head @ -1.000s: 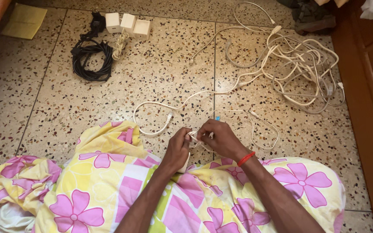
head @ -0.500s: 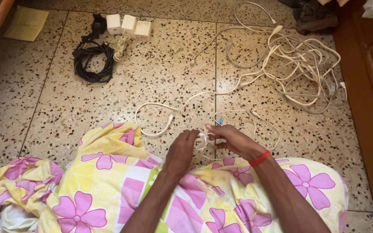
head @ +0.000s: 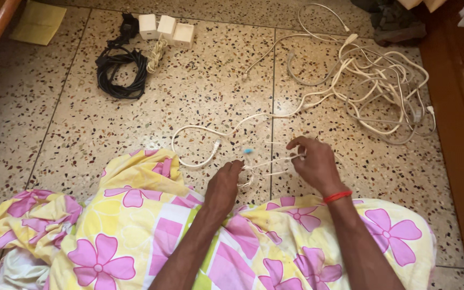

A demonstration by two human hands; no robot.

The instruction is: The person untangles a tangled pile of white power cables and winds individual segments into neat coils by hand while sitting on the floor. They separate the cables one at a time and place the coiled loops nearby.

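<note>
I see my left hand (head: pixel 224 182) pinching the coiled end of a thin white cable (head: pixel 259 169) above the terrazzo floor (head: pixel 189 91). My right hand (head: pixel 312 161) grips the same cable, hands apart, cable stretched between them.

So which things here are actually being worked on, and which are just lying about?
In hand:
- left hand and right hand, both pinching the thin white cable
- white cable tangle nearby

Lying about:
- black cable coil
- three white adapters
- yellow paper
</note>
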